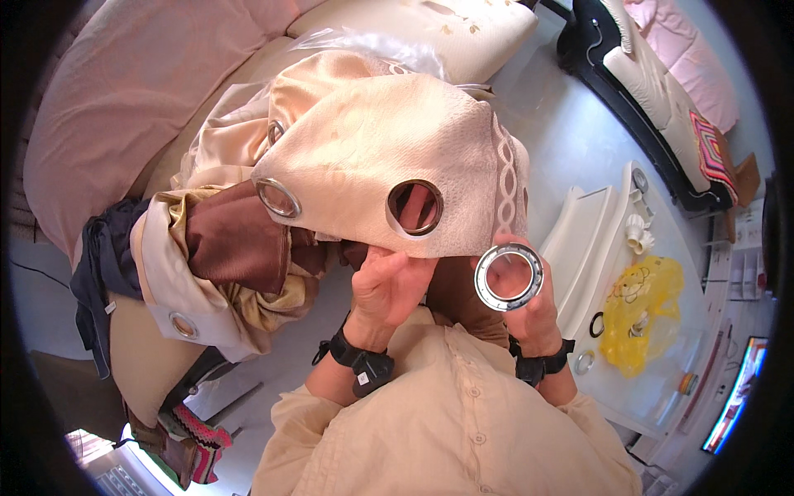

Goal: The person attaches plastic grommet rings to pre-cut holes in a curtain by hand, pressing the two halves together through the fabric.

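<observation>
A cream curtain panel (353, 149) is spread before me, its edge towards my body. My left hand (392, 282) grips that edge, partly under the cloth; fingers show through a round hole with a dark, shiny ring (440, 208) around it. In my right hand (536, 313) is a silver curtain eyelet ring (482, 276), its inner side with small marks facing up. The right fingertips are close to the curtain's corner, beside a chain-patterned band (507, 180). Further left along the edge sits a fitted metal eyelet (296, 201).
Left of me, brown and gold cloth (239, 242) lies heaped over a chair (155, 353). A sofa (397, 22) stands ahead. On the glass table (657, 397) at right are a yellow plastic bag (620, 335), a black ring (596, 324), another ring (584, 363) and white plastic pieces (637, 234).
</observation>
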{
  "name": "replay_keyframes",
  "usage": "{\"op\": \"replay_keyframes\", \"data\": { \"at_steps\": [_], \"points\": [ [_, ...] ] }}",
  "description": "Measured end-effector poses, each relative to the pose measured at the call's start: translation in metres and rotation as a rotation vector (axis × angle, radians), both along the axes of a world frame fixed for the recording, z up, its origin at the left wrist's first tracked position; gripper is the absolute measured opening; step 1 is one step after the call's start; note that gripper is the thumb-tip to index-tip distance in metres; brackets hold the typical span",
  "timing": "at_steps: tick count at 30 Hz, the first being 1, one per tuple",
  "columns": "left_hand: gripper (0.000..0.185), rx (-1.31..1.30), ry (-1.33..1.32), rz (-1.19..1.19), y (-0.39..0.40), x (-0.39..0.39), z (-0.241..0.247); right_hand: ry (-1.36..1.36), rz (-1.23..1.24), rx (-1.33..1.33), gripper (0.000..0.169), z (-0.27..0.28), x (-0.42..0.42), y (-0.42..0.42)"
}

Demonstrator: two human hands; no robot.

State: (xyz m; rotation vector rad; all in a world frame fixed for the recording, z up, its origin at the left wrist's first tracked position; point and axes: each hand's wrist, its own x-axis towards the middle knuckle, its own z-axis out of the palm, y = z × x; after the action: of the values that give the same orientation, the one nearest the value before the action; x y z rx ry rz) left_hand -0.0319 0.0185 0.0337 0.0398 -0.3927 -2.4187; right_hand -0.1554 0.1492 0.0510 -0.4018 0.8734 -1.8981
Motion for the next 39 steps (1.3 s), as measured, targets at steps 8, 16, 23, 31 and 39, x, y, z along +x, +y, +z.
{"op": "replay_keyframes", "data": {
  "at_steps": [8,16,23,31,39],
  "points": [
    [0.058,-0.096,0.069,-0.042,-0.007,-0.007,0.025,-0.017,0.053,-0.032,0.089,0.009,0.001,-0.005],
    [0.057,-0.05,0.006,0.001,-0.004,-0.003,0.029,-0.012,0.064,-0.053,0.091,0.012,0.001,-0.006],
    [0.058,-0.011,-0.078,-0.004,-0.006,-0.003,0.035,0.017,0.034,-0.058,0.092,0.01,-0.002,-0.008],
    [0.05,0.078,-0.196,0.04,-0.006,-0.001,0.038,0.043,0.011,-0.05,0.091,0.013,-0.005,-0.01],
    [0.048,0.094,-0.147,0.023,-0.007,0.001,0.036,0.043,0.029,-0.048,0.087,0.01,-0.006,-0.012]
  ]
}}
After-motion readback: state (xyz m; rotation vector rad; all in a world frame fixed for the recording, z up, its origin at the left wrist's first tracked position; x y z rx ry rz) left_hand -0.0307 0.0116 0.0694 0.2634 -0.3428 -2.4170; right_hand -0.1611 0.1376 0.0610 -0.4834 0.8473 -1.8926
